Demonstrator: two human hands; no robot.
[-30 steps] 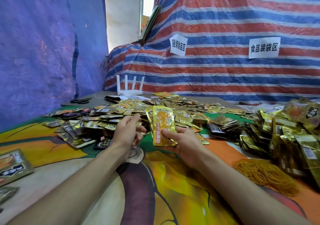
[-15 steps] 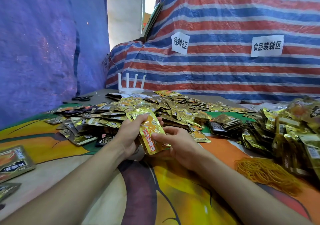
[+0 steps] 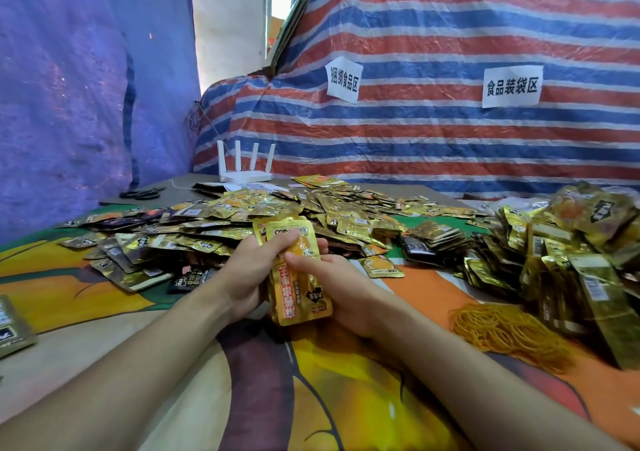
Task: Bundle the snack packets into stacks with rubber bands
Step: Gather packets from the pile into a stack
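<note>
1. Head view, frame centre: a thin stack of gold snack packets [image 3: 300, 294], held in both hands just above the printed tablecloth [image 3: 346, 398].
2. My left hand [image 3: 247, 270]: fingers curled round the stack's upper half.
3. My right hand [image 3: 337, 289]: thumb across the front, clamped on the lower half.
4. Step, as I judge it: squaring the edges flush. The foil looks slippery, so I should keep the pinch firm.
5. Orientation: long axis near-vertical in frame, top seal leaning slightly left, printed face towards me.
6. Rubber bands [image 3: 502, 329]: lower right, near my right forearm.
7. Loose packets [image 3: 242, 222]: heaped behind my hands.
</note>
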